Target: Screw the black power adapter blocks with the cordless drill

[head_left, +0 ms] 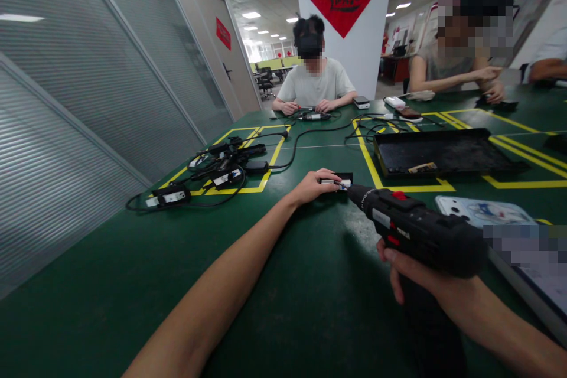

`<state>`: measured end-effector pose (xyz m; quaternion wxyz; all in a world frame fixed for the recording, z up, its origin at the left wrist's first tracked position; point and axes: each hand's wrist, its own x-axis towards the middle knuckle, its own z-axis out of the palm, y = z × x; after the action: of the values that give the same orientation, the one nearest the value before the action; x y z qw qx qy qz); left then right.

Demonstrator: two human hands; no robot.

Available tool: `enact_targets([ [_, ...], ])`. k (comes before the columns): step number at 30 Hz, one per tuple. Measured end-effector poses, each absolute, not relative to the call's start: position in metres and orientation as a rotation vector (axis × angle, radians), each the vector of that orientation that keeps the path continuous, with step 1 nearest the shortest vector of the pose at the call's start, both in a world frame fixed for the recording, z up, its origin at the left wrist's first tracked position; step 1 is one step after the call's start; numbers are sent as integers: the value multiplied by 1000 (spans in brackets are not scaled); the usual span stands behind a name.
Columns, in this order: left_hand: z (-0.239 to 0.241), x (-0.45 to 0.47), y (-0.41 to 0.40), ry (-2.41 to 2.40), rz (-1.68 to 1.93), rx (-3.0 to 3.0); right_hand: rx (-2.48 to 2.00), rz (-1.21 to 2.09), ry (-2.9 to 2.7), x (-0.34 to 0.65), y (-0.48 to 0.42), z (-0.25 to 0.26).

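Observation:
A black cordless drill point(419, 229) with red buttons is in my right hand point(436, 277), whose fingers are wrapped around its grip. The chuck points forward and left, and the drill's tip reaches the near side of a small black block point(348, 177) with a white label. From this angle I cannot tell whether the tip touches the block or a screw in it. My left hand point(312, 186) holds the block down on the green table, its fingers bent over the block's left part and close to the drill tip.
Black adapters and cables point(230, 165) are heaped at the left. A shallow black tray point(443, 150) lies at the right, behind a patterned phone point(487, 210) and a grey device point(531, 271). One person point(316, 80) sits opposite, handling cables; others sit at the right.

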<state>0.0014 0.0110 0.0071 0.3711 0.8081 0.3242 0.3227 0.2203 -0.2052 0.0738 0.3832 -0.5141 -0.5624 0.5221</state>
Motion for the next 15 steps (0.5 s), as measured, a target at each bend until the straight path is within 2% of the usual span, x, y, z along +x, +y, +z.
enact_targets([
  [15, 7, 2, 10, 869, 810, 2086, -1262, 1385, -1473, 222, -207, 82],
])
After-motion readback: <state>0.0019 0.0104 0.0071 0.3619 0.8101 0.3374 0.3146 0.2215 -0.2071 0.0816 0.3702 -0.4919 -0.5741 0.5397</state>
